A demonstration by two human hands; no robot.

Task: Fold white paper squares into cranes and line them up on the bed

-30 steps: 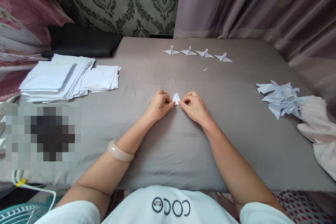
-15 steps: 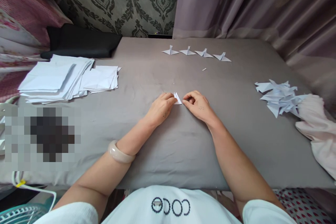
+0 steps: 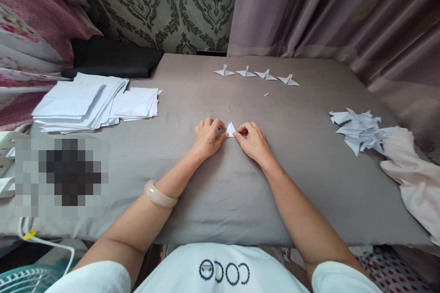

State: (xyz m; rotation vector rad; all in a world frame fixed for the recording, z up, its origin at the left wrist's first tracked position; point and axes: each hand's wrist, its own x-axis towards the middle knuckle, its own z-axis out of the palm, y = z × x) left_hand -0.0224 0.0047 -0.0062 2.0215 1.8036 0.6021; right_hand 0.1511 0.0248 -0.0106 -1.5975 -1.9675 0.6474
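A small folded paper crane (image 3: 230,130) with two upright points stands between my hands over the grey cloth. My left hand (image 3: 209,136) pinches its left side between thumb and fingers. On the opposite side, my right hand (image 3: 252,141) grips the right edge the same way. The fingertips cover both side edges of the paper. Farther back, several finished paper cranes (image 3: 224,71) sit in a row with wings spread.
Stacks of white paper (image 3: 68,100) and smaller paper squares (image 3: 137,103) lie at the left, before a black folded cloth (image 3: 113,55). A heap of paper cranes (image 3: 359,130) lies at the right beside pale fabric (image 3: 405,169). A paper scrap (image 3: 266,94) rests near the row.
My right hand has moved left and now touches the folded paper. My left hand has shifted to its left edge, leaving more of the paper showing. The view has shifted slightly.
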